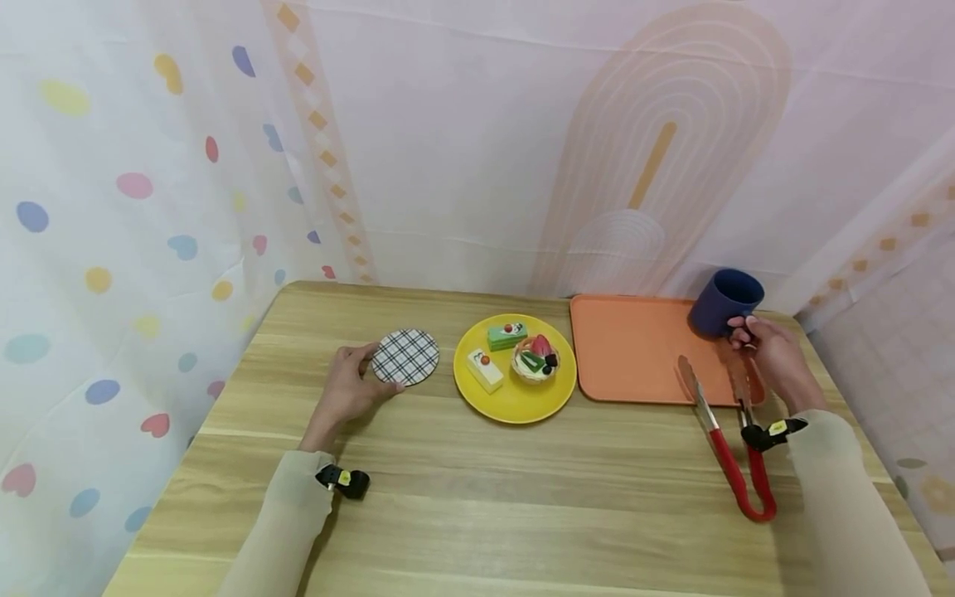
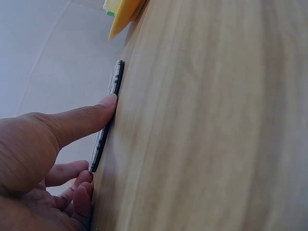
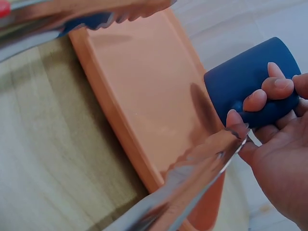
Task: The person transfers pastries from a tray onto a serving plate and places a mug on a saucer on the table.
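On the table's left part lies a round plaid coaster (image 1: 405,357). My left hand (image 1: 349,388) grips it by the edge, thumb on the near side and fingers at the left; the left wrist view shows the thumb (image 2: 91,118) pressed to its rim. A dark blue mug (image 1: 719,305) is over the far right end of the orange tray (image 1: 634,348), its shadow falling on the tray. My right hand (image 1: 776,356) holds this mug, its fingers curled at the handle. Close below that hand are red-handled metal tongs (image 1: 734,473), spread apart, with tips over the tray.
A yellow plate (image 1: 515,408) between coaster and tray bears two small cake slices, one green (image 1: 507,337) and one cream (image 1: 486,371), and a fruit tart (image 1: 534,361). Behind the wooden table (image 1: 522,514) hangs a patterned curtain (image 1: 462,149).
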Tool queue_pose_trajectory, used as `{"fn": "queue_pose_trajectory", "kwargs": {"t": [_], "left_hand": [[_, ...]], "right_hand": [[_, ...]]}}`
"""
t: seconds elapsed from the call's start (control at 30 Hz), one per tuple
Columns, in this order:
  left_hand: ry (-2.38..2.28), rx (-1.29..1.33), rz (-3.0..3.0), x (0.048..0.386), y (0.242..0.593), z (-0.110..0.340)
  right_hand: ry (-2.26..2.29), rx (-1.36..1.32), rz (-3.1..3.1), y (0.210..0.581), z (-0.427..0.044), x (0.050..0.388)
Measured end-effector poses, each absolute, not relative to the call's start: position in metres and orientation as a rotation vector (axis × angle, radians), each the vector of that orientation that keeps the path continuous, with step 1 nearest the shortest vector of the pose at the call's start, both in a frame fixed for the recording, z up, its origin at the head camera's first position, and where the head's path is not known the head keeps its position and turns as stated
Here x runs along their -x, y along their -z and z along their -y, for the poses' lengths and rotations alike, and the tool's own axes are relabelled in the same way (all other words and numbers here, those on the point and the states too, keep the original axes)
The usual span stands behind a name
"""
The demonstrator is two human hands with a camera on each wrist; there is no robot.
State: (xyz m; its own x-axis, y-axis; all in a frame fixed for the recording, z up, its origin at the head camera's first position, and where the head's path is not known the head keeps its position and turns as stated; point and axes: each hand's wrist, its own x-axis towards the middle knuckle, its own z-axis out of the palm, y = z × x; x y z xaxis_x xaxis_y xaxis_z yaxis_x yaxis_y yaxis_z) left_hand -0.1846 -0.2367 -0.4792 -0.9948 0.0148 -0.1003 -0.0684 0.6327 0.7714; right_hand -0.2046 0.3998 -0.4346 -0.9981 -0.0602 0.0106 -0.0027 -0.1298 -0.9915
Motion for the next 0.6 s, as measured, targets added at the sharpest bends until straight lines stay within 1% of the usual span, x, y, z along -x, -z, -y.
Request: {"fn": "queue_pose_trajectory", "kwargs": {"t": [0.6], "left_hand": [[-1.311,0.052,-2.754,0.185,0.481,0.236]], "right_hand": [[2.276,0.205,-2.157,0.420,-0.386,0.198]]}}
